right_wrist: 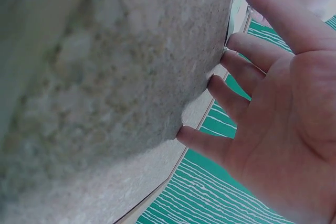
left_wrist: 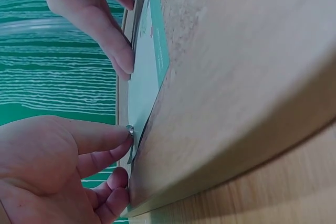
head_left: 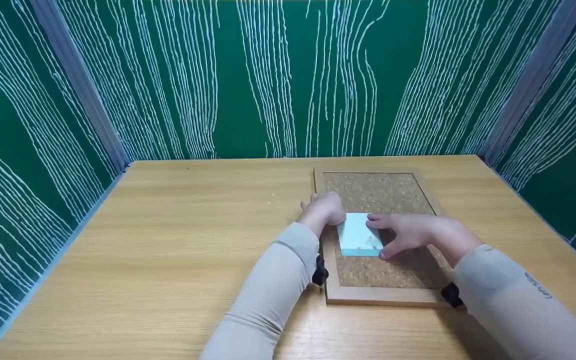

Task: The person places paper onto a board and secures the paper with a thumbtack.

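Note:
A pale mint-green sheet of paper (head_left: 360, 231) with a darker green band along its near edge lies on a cork board (head_left: 383, 274) in a wooden frame. At the sheet's far left corner is my left hand (head_left: 324, 209). In the left wrist view, its thumb and forefinger pinch a small shiny thumbtack (left_wrist: 130, 129) against that corner. My right hand (head_left: 410, 232) has its fingers spread, with thumb and forefinger on the sheet's right side. Its other fingertips (right_wrist: 188, 132) touch the cork in the right wrist view.
The framed board lies right of the middle on a light wooden table (head_left: 168, 250). Two tiny pale specks (head_left: 273, 194) are left of the frame. Green walls (head_left: 228, 75) with white wavy lines stand behind and on both sides.

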### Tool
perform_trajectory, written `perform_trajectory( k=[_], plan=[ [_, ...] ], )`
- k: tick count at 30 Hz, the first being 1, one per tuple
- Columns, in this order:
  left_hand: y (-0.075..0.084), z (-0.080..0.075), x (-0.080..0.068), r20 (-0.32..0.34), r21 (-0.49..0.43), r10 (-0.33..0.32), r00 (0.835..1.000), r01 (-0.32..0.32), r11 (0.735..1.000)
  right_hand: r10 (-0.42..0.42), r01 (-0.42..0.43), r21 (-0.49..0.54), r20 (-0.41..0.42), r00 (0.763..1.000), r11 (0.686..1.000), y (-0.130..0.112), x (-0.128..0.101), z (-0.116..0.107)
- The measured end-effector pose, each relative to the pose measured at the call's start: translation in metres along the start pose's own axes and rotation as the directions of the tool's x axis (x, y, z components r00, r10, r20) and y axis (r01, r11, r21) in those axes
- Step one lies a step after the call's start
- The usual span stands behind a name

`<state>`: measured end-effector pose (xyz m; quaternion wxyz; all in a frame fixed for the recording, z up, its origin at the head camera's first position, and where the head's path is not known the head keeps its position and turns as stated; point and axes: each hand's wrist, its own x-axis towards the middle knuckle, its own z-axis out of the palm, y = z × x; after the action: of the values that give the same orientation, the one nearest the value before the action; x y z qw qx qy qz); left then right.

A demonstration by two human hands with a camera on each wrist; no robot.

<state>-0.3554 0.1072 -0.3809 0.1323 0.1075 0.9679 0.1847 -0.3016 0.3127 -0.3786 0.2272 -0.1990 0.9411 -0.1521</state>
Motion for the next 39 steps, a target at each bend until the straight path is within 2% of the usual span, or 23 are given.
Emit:
perform_trajectory(
  k=[6,15,22,28,39],
  plan=[
    [-0.001,0.001,-0.001,-0.020,-0.017,0.013,1.000,-0.013,1.000,0.001,-0.001,-0.001,0.004,1.000,1.000,0.000,0.000,0.000],
    [-0.005,0.001,0.002,-0.014,-0.089,0.028,1.000,-0.029,0.996,-0.002,0.002,-0.002,0.007,1.000,1.000,-0.001,0.000,0.000],
    [-0.008,0.002,0.005,-0.033,-0.092,0.005,0.999,-0.008,0.996,-0.087,0.087,-0.021,0.003,0.996,0.996,-0.001,0.001,0.000],
    [-0.012,0.001,0.005,-0.048,-0.116,0.008,0.999,-0.013,0.993,-0.068,0.068,-0.018,0.010,0.998,0.997,-0.001,0.002,0.000],
    [-0.013,-0.001,0.004,-0.034,-0.139,-0.010,0.999,0.005,0.990,-0.041,0.041,-0.011,0.006,0.999,0.999,0.000,-0.001,-0.001]
  ],
)
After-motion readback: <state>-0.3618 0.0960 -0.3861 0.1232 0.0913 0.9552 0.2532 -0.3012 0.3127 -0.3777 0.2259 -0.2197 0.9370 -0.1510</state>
